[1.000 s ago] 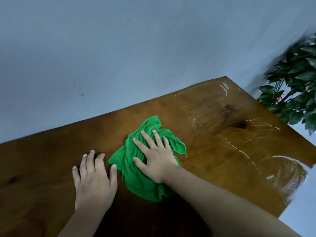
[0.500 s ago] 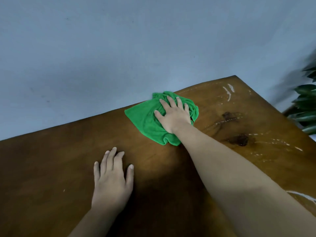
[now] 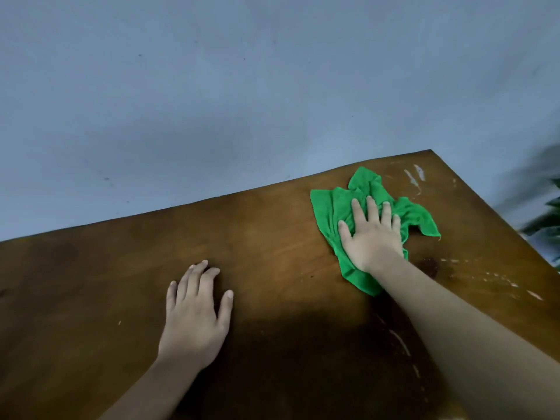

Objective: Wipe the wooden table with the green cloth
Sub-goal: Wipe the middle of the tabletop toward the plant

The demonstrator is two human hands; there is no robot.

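Observation:
The wooden table (image 3: 272, 237) fills the lower half of the view, its far corner at the upper right. A crumpled green cloth (image 3: 333, 207) lies near that far right corner. My right hand (image 3: 371, 237) presses flat on the cloth with fingers spread, covering its middle. My left hand (image 3: 195, 313) rests palm down on the bare wood nearer to me, fingers apart, holding nothing. Pale smears and a dark knot (image 3: 428, 266) mark the wood to the right of the cloth.
A plain grey-blue wall (image 3: 242, 86) stands behind the table. Leaves of a green plant (image 3: 550, 221) show, blurred, past the table's right edge. The table's far edge runs diagonally just beyond the cloth.
My right hand has pushed the green cloth away from me and to the right, from beside my left hand to the far right corner. My left hand stays flat on the wood.

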